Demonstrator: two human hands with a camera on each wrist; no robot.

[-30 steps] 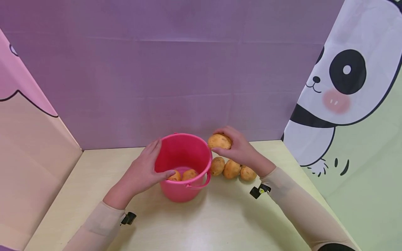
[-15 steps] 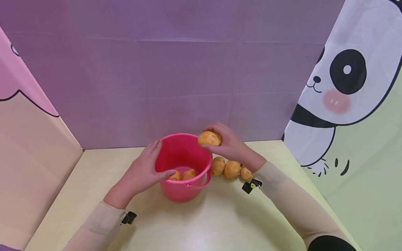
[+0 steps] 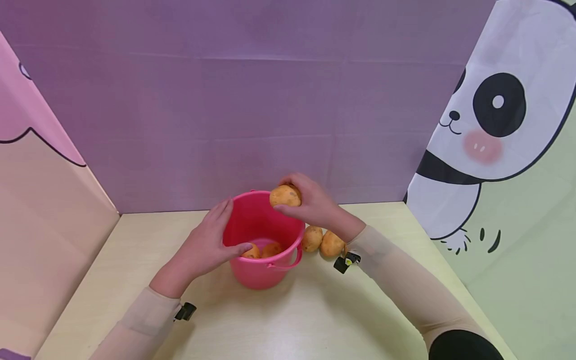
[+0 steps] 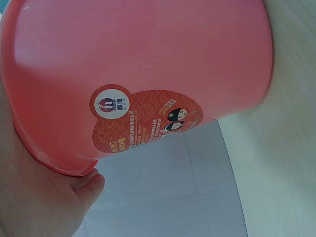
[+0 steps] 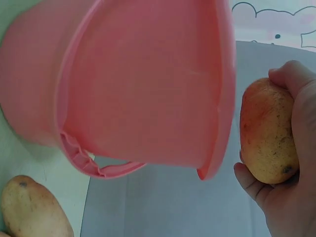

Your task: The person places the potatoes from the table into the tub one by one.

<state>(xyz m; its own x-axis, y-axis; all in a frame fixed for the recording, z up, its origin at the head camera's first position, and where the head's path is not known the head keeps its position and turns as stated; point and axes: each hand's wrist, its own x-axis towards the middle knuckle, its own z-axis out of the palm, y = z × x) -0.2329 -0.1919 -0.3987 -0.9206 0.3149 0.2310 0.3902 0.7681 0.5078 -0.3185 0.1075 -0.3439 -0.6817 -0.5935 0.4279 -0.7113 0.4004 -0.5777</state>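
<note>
Head view: right hand (image 3: 320, 206) is gripping a potato (image 3: 285, 195) over the pink bucket (image 3: 263, 272); left hand (image 3: 208, 246) is clasping its rim; release likely calls for lowering inside

A: Head cam?
B: High, looking forward-down, whole table (image 3: 288, 320), mid range.
A: Wrists?
B: Left one pressed close against the pink bucket (image 4: 148, 59) wall, low. Right one low, facing the bucket's rim side. All three share the bucket.

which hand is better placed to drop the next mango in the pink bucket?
Right: the right hand already grips a mango over the pink bucket rim. The left hand holds the bucket's side.
</note>
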